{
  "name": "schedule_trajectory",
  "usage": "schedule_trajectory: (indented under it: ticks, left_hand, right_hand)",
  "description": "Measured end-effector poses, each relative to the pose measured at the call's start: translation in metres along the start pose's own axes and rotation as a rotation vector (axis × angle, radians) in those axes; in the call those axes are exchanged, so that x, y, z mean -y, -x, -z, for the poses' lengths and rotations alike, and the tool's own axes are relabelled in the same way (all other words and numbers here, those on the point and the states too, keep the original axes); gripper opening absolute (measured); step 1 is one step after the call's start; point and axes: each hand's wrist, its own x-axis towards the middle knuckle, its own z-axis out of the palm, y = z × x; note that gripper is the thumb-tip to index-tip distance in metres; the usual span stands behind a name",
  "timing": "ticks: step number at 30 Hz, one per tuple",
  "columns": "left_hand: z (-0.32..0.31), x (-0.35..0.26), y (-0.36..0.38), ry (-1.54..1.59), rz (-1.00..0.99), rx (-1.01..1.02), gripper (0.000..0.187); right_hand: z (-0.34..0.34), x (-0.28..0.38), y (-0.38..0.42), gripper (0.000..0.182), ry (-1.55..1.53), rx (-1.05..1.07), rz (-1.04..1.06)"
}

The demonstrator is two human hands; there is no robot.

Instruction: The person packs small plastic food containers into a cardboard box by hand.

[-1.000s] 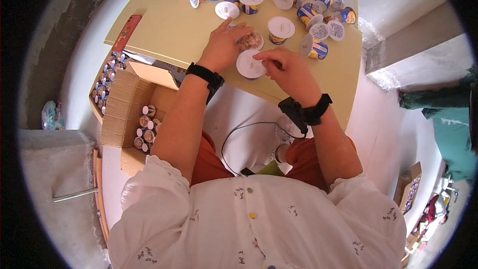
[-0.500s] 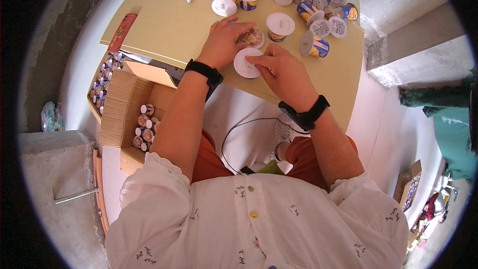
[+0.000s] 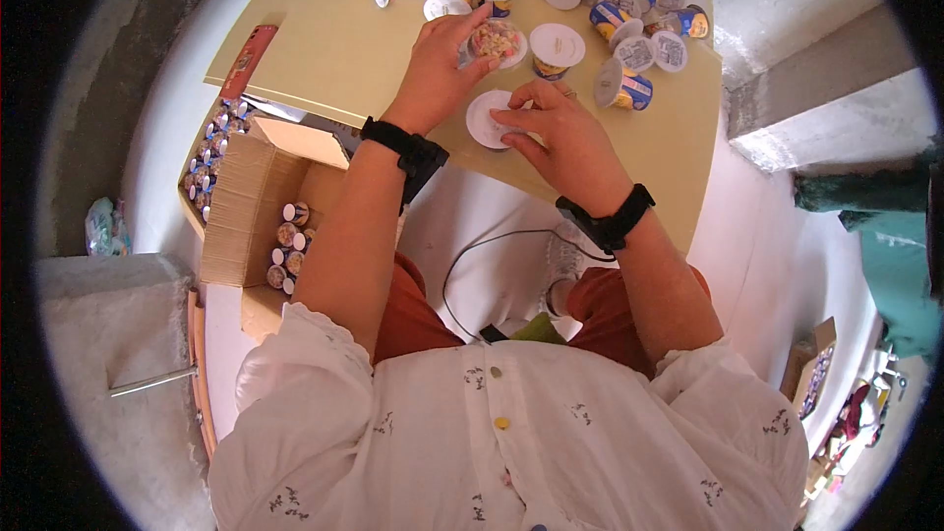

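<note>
My left hand (image 3: 444, 67) is closed around a clear plastic cup (image 3: 496, 40) of small multicoloured pieces, its thumb and index finger on opposite sides. Nearer to me sits a cup with a round white lid (image 3: 484, 122). Over the right part of that lid is my right hand (image 3: 560, 138), its thumb and fingers apart and the index fingertip on the white surface. The cup's body under the lid is mostly hidden. Just beyond my right hand stands a blue and yellow cup (image 3: 553, 69) with a white lid.
Many similar cups (image 3: 610, 15) lie or stand along the table's (image 3: 324, 39) far side. A red phone-like object (image 3: 248, 61) rests at the left edge. Below, at left, an open cardboard box (image 3: 236, 221) holds several cups. A dark cable (image 3: 462, 254) hangs near my legs.
My left hand's fingers have spread round the clear cup, showing more of its contents. My right thumb and fingers, pinched over the white lid before, have come apart.
</note>
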Motion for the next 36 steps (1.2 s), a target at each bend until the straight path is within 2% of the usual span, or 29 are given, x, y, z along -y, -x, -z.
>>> schedule_trajectory:
  ticks: [6,8,11,18,21,23,25,26,28,32,36]
  left_hand:
    - [0.018,-0.015,0.011,0.086,0.090,-0.026,0.062]
    - [0.022,-0.017,0.015,0.238,0.218,0.006,0.060]
    - [0.025,-0.016,0.023,0.304,0.283,0.019,0.059]
    - [0.042,-0.027,0.036,0.336,0.360,-0.010,0.058]
    - [0.047,-0.029,0.040,0.494,0.437,0.039,0.060]
    - [0.050,-0.032,0.043,0.717,0.497,0.073,0.062]
    - [0.051,-0.037,0.045,0.747,0.491,0.079,0.062]
    - [0.051,-0.040,0.045,0.778,0.487,0.086,0.061]
    - [0.049,-0.046,0.047,0.864,0.485,0.107,0.061]
    - [0.043,-0.065,0.050,1.063,0.491,0.167,0.058]
    - [0.041,-0.067,0.051,1.089,0.445,0.241,0.055]
  right_hand:
    - [0.001,-0.002,0.000,0.022,0.032,-0.020,0.042]
    - [0.001,-0.003,0.001,0.023,0.030,-0.025,0.055]
    - [-0.001,-0.001,0.002,0.023,0.083,-0.031,0.043]
    - [-0.001,-0.001,0.003,0.028,0.081,-0.013,0.025]
    - [-0.001,-0.003,0.003,0.034,0.016,-0.063,-0.015]
    - [-0.001,-0.005,0.003,0.038,-0.001,-0.104,-0.017]
    - [0.002,-0.001,0.000,0.049,-0.033,-0.186,-0.064]
    - [0.005,0.001,0.000,0.049,-0.033,-0.187,-0.065]
    - [0.013,0.017,-0.006,0.060,-0.262,-0.162,-0.079]
    - [0.005,0.024,-0.007,0.065,-0.342,-0.238,-0.058]
    - [0.004,0.019,-0.007,0.064,-0.385,-0.248,-0.057]
